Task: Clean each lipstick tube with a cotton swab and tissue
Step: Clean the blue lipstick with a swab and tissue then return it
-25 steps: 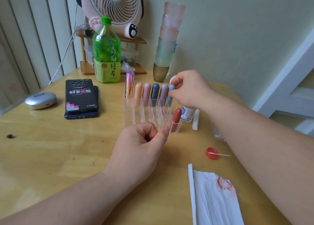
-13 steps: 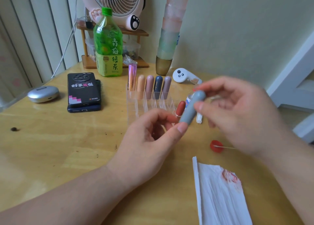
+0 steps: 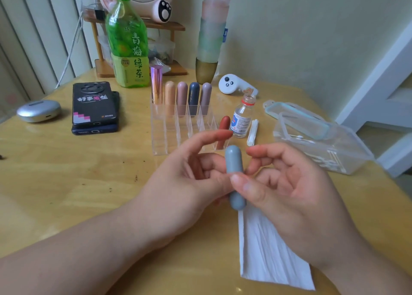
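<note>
Pinching a grey lipstick tube (image 3: 233,161) above the tissue (image 3: 267,252), the left hand (image 3: 178,187) and right hand (image 3: 294,196) look poised to uncap it.

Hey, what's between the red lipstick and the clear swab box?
In the head view, a small clear bottle and a white bundle of sticks sit between them.
</note>
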The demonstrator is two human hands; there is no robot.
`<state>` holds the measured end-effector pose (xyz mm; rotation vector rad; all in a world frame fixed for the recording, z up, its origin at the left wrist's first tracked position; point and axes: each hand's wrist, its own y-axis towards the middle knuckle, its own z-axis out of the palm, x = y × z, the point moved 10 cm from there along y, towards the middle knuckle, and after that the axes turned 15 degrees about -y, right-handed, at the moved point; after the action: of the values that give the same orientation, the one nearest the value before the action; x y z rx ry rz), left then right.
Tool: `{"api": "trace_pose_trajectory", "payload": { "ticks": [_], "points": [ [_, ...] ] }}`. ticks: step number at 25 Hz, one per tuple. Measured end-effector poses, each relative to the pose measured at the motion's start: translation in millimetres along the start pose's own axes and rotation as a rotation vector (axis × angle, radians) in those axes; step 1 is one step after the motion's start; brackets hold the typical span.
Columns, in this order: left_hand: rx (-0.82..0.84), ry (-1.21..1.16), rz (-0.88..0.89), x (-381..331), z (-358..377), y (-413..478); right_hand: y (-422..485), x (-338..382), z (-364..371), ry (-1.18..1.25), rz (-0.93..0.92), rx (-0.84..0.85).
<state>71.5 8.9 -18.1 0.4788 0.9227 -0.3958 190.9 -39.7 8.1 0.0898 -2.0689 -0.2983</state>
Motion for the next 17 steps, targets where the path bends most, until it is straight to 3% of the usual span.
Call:
{"api": "trace_pose_trajectory", "payload": {
  "ticks": [3,7,17],
  "points": [
    [-0.053,-0.110,-0.042,2,-7,1,-4,-10,-1,-0.162,0.062,0.043],
    [-0.104,-0.134,-0.063,2,-12,1,-5,-9,16,-0.123,0.063,0.196],
    [-0.274,-0.337,-0.034,-9,-36,10,-2,-7,3,-0.065,0.102,0.219]
  ]
}}
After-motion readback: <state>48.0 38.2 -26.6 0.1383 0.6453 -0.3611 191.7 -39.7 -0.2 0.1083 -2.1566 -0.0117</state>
